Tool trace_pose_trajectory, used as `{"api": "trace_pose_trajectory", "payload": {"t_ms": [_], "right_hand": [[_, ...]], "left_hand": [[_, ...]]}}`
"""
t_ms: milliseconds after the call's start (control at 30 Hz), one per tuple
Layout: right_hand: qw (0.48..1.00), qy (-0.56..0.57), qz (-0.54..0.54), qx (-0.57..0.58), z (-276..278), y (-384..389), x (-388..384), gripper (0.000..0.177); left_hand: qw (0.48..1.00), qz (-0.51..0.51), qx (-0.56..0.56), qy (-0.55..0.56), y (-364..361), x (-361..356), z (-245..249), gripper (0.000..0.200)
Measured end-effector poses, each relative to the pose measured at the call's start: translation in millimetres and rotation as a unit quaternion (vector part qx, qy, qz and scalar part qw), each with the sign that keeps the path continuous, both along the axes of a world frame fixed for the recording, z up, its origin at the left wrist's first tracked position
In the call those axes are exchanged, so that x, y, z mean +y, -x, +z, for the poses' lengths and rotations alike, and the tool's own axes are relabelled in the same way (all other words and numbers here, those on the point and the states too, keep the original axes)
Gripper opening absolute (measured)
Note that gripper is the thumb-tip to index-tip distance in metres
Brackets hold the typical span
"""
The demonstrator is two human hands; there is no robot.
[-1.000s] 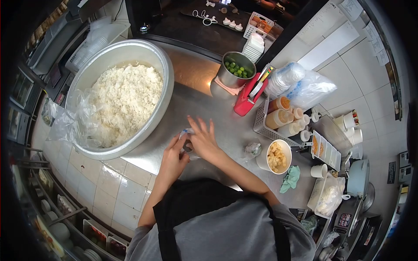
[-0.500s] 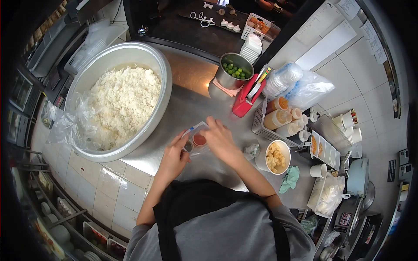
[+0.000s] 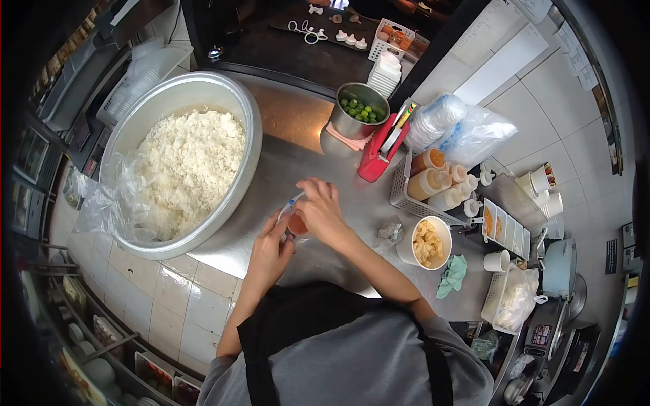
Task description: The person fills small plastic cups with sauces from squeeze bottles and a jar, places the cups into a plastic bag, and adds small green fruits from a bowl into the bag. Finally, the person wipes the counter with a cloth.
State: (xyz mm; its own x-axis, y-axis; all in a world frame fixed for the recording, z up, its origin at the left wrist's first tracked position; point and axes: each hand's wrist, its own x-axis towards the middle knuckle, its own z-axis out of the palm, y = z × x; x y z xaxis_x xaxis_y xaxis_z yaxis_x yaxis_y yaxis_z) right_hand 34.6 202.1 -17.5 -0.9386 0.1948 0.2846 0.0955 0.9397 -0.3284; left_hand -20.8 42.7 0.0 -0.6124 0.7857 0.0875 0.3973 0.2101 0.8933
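Observation:
Over the steel counter (image 3: 338, 271), a small clear plastic bag (image 3: 285, 215) with a blue strip at its top edge is between my hands. My left hand (image 3: 272, 248) is closed on the bag's left side. Bent over the bag's upper right side is my right hand (image 3: 319, 208), its fingertips pinching the edge. A small cup of reddish sauce (image 3: 296, 225) shows inside the bag, partly covered by my right hand. A large tub (image 3: 255, 145) of white rice (image 3: 193, 169) stands to the left of my hands.
A pot of green limes (image 3: 362, 111), a red tape dispenser (image 3: 379, 152) and a basket of sauce bottles (image 3: 401, 193) stand beyond my right hand. Nearer are a crumpled plastic piece (image 3: 390, 233), a white tub of yellowish food (image 3: 429, 243) and a green cloth (image 3: 451, 276).
My right hand has moved left and slightly up, closer to my left hand, and now covers more of the bag. The view has shifted slightly.

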Motion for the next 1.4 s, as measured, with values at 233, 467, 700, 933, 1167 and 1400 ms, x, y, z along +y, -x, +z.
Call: {"api": "trace_pose_trajectory", "payload": {"t_ms": [233, 467, 700, 933, 1167, 1400], "right_hand": [[1.000, 0.005, -0.005, 0.028, 10.8, -0.8, 8.8, 0.014], [0.969, 0.035, -0.141, 0.202, 126.6, -78.6, 81.3, 0.018], [0.883, -0.032, -0.354, 0.307, 177.3, -238.5, 204.3, 0.012], [0.737, -0.198, -0.571, 0.302, 146.7, -405.0, 424.7, 0.038], [0.710, -0.217, -0.667, 0.064, 133.9, -501.4, 503.8, 0.056], [0.748, -0.251, -0.590, 0.172, 119.0, -527.7, 530.1, 0.035]], "left_hand": [[0.996, -0.008, -0.088, -0.025, 4.8, 1.8, 2.9, 0.056], [0.999, 0.022, 0.028, -0.016, 9.5, -6.7, 14.9, 0.046], [0.985, 0.049, 0.147, -0.075, 0.6, -4.9, 35.3, 0.021], [0.969, -0.005, 0.219, -0.116, -79.6, 54.6, 61.1, 0.016], [0.974, 0.019, 0.204, -0.094, -147.7, 94.7, 43.7, 0.014], [0.974, 0.047, 0.213, -0.056, -188.5, 117.4, 49.9, 0.014]]}}
